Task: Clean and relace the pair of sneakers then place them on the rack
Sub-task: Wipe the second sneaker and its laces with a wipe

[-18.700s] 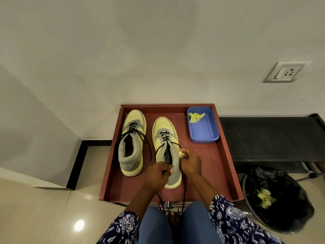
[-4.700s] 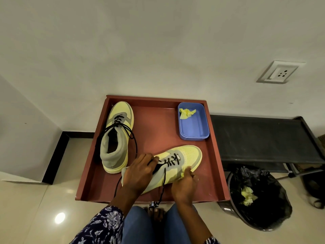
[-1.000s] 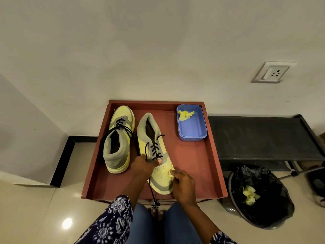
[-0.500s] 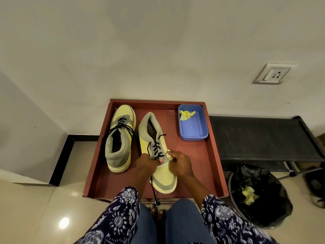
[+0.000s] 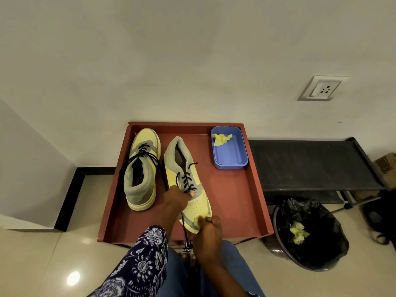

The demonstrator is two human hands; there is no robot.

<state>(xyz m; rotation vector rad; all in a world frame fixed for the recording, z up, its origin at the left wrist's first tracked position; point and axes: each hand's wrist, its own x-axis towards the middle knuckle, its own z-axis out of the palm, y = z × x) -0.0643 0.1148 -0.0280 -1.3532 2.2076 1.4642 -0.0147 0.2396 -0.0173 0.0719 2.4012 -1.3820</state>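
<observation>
Two yellow and grey sneakers with black laces lie in a red-brown tray (image 5: 252,189). The left sneaker (image 5: 142,170) points its toe away from me. The right sneaker (image 5: 184,183) points its toe toward me. My left hand (image 5: 176,199) grips this shoe at its lower laces. At the toe tip, my right hand (image 5: 209,229) pinches a small yellow wipe (image 5: 196,221) against the sole edge. One loose lace end hangs over the tray's front edge.
A blue plastic box (image 5: 229,148) with a crumpled yellow wipe stands in the tray's back right corner. A low black rack (image 5: 308,163) stands to the right. A bin with a black liner (image 5: 308,234) holds used yellow wipes. A wall socket (image 5: 321,88) is above.
My right hand has slid with the wipe from beside the laces down to the toe tip of the right sneaker. My left hand keeps its hold at the laces.
</observation>
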